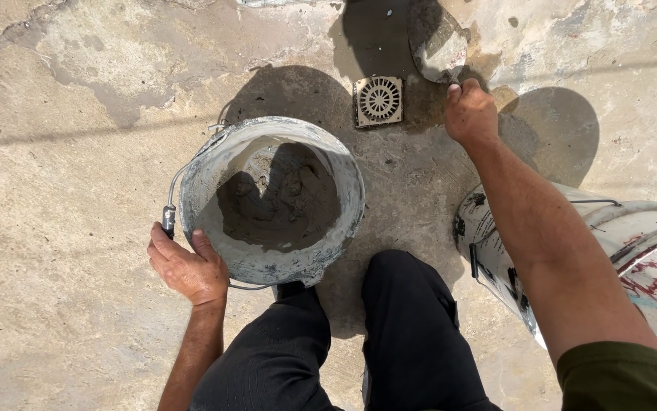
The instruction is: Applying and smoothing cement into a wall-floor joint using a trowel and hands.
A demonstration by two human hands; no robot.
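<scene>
My left hand [188, 266] grips the near rim of a mortar-crusted bucket [344, 171] that stands on the concrete floor, with grey wet mortar [279, 202] in its bottom. The bucket's wire handle [170, 205] hangs down beside my thumb. My right hand [469, 114] reaches forward and is closed on the handle of a trowel [436, 38], whose rounded blade lies flat on the floor just past a square floor drain grate [379, 100]. The trowel's handle is hidden inside my fist.
A second white bucket [641, 243] with red and dark stains stands under my right forearm. My knees in dark trousers [412, 327] are below the mortar bucket. The concrete floor [62, 114] is cracked and patchy, damp around the drain.
</scene>
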